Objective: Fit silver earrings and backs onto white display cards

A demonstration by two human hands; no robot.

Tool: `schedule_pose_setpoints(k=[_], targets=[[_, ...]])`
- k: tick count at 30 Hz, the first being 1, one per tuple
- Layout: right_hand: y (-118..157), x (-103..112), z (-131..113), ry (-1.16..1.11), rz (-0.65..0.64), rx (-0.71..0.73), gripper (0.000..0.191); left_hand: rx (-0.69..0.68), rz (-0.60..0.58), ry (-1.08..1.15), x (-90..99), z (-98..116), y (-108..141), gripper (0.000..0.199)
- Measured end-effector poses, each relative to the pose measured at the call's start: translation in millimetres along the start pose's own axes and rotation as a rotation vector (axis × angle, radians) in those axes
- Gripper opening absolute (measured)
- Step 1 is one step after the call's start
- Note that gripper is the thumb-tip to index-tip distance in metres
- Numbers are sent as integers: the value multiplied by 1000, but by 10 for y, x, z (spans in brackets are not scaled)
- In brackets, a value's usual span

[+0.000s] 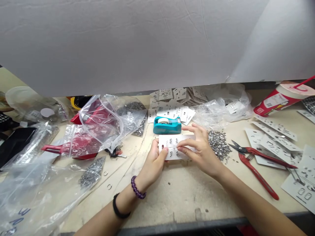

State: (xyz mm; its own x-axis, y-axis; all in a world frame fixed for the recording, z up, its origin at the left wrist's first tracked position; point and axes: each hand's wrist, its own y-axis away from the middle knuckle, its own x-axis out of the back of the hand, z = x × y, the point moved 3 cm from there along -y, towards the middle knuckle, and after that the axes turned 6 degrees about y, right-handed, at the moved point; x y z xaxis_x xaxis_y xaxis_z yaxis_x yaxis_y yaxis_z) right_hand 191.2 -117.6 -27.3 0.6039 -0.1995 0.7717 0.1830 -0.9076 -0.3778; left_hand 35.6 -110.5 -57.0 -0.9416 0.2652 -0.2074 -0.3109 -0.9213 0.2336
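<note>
A white earring card [164,141] with several small silvery earrings on its face is tilted up over the table. My left hand [155,159] grips its left end, thumb on the front. My right hand [200,149] is at the card's right part, thumb and index finger pinched close to the earrings; whatever lies between those fingertips is too small to make out. Just behind the card stands a blue tape dispenser [167,125] with a roll of tape. To the right of my right hand lies a pile of tiny metal pieces [218,144].
Red-handled pruning shears [258,170] lie at right, among filled jewellery cards [267,144]. A red cup [275,100] with a straw stands behind. More cards [172,109] are heaped at the back. Plastic bags [103,121], a red scoop [83,141] and a black phone [18,141] occupy the left.
</note>
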Motion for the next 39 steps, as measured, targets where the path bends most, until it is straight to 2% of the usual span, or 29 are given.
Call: schedule_pose_setpoints(k=[25, 31, 39], targets=[[12, -67, 35, 33, -60, -34, 13, -13, -11, 37, -2, -6, 16, 27], [19, -62, 7, 36, -67, -69, 12, -20, -3, 11, -6, 14, 23, 30], [25, -83, -6, 69, -47, -49, 12, -55, -4, -42, 2, -2, 12, 27]])
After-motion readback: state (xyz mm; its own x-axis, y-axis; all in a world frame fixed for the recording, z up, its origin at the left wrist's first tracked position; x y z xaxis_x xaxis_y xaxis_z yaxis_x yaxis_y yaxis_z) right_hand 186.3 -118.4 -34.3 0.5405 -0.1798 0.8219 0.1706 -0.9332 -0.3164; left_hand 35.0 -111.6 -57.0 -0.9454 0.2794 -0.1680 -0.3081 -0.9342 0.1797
